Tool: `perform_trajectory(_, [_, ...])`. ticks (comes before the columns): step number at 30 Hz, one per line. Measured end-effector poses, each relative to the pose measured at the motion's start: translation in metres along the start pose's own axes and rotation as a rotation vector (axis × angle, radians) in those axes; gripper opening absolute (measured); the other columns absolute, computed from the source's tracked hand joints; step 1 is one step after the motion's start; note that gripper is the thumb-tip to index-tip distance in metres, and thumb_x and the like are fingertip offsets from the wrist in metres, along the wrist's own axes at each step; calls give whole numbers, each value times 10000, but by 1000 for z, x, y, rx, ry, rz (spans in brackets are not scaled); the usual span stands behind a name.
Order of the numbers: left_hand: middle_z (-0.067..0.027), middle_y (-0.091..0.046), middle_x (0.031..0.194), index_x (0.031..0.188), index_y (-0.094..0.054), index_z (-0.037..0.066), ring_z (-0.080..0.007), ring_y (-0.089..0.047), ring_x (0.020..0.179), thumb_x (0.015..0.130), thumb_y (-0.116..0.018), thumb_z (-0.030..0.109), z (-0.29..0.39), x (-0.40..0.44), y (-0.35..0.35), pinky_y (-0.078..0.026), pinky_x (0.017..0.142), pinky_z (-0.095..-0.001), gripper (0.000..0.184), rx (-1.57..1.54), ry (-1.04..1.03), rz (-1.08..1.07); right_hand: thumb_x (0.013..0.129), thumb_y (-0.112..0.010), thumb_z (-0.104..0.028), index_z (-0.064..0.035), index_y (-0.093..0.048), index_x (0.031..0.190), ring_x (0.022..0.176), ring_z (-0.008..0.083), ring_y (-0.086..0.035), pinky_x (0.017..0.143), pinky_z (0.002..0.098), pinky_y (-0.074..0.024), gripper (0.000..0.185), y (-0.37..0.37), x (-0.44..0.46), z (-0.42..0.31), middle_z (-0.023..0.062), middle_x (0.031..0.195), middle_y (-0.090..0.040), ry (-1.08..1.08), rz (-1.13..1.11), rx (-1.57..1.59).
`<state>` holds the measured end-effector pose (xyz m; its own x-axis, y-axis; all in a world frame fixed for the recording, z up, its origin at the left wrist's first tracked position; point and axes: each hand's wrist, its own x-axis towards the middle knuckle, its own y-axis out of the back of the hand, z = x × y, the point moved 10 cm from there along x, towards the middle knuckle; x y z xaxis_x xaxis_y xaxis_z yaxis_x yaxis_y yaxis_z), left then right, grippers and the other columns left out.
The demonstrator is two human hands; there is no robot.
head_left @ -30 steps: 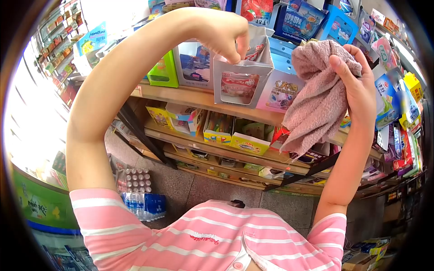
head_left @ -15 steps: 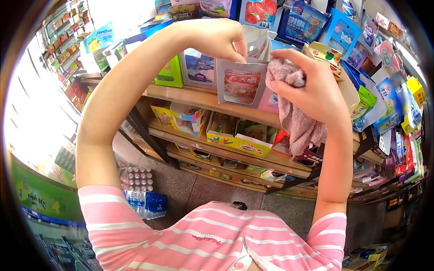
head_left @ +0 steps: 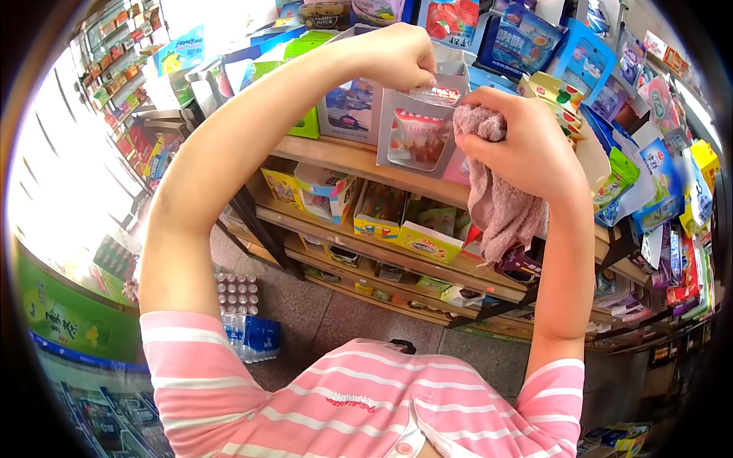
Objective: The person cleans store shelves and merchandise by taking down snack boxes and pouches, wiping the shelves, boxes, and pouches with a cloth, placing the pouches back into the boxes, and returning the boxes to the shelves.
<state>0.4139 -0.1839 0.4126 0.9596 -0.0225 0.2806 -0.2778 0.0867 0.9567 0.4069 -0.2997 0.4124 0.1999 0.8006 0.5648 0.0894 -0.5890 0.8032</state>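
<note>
My left hand [head_left: 401, 61] is closed over a grey display box [head_left: 385, 130] on the top shelf, its fingers pinching the upper edge of a candy bag [head_left: 440, 93] inside. The fingertips are partly hidden, but the bag's top shows above the box's front wall and its red and white print through the window. My right hand [head_left: 534, 145] grips a crumpled mauve cloth [head_left: 500, 206], which hangs down in front of the shelf edge. The right fingertips are close to the box's right side; whether they touch it I cannot tell.
Beside the box stand a purple-grey box [head_left: 347, 111] and a cream carton [head_left: 553, 90]. Yellow cartons [head_left: 427, 243] sit on the shelf below. Packed goods [head_left: 664, 175] crowd the right side. Wrapped bottles [head_left: 256, 336] stand on the floor at left.
My left hand has risen slightly, and the bag's top now shows above the box front. The view has shifted a little, moving the box rightward. The cloth stays in my right hand.
</note>
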Motion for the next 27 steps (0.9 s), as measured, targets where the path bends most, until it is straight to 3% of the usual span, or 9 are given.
perform_trajectory(5, [-125, -629, 665, 875, -664, -7, -176, -602, 545, 783, -614, 189, -1, 4, 12, -482, 574, -294, 222, 59, -88, 257, 661, -626, -224, -28, -633, 922, 708, 376, -587, 665, 389, -487, 326, -5, -3, -1, 215, 727, -604, -32, -58, 45])
perform_trajectory(7, [-194, -633, 754, 827, -679, 15, -277, -633, 708, 724, -628, 186, -15, -2, 29, -486, 674, -346, 206, -161, 100, 380, 673, -626, -225, -39, -622, 848, 702, 384, -582, 655, 405, -484, 256, -7, -3, -3, 212, 704, -598, -8, -29, 59])
perform_trajectory(8, [-73, -633, 715, 941, -640, -12, -102, -591, 663, 828, -607, 216, -16, -2, 35, -476, 636, -258, 257, -141, 127, 337, 673, -626, -225, -39, -622, 848, 702, 384, -582, 655, 405, -484, 256, -7, -3, -5, 212, 704, -598, -2, -29, 60])
perform_trajectory(10, [-78, -635, 714, 931, -640, -22, -104, -588, 647, 820, -609, 203, -15, -9, 67, -472, 620, -256, 253, -176, 127, 421, 686, -670, -162, -23, -609, 909, 610, 272, -597, 598, 325, -461, 269, -7, -4, -4, 158, 682, -607, -41, -13, 16])
perform_trajectory(18, [-58, -632, 780, 962, -618, -38, -93, -581, 687, 831, -605, 194, -64, -95, 159, -464, 625, -238, 267, -577, 110, 843, 672, -706, -175, -45, -585, 986, 634, 225, -600, 621, 307, -462, 360, -3, -14, 0, 110, 734, -618, 26, 79, 120])
perform_trajectory(20, [-48, -630, 804, 980, -610, -36, -88, -580, 711, 840, -602, 200, -90, -131, 155, -464, 638, -234, 275, -664, 146, 846, 676, -732, -226, -26, -521, 1040, 625, 265, -604, 608, 338, -470, 466, 10, -24, 9, 148, 711, -617, -37, 198, 278])
perform_trajectory(22, [-39, -628, 827, 998, -602, -34, -83, -580, 735, 848, -600, 206, -101, -170, 128, -464, 651, -229, 282, -705, 227, 867, 627, -791, -205, -23, -476, 1052, 660, 166, -578, 613, 296, -463, 559, 10, -38, 31, 97, 783, -608, -114, 265, 440])
perform_trajectory(24, [-24, -628, 677, 894, -660, 11, -99, -564, 602, 792, -657, 246, -84, -208, 91, -441, 570, -230, 256, -728, 339, 986, 596, -814, -190, -29, -457, 1031, 737, 140, -550, 673, 270, -453, 585, 0, -54, 46, 58, 836, -571, -227, 270, 751])
perform_trajectory(27, [27, -588, 692, 914, -641, 12, -21, -493, 610, 804, -668, 220, -80, -249, 33, -382, 540, -163, 237, -650, 549, 875, 569, -833, -158, -34, -443, 1010, 840, 122, -518, 749, 252, -430, 601, 3, -75, 48, 34, 914, -517, -97, 314, 572])
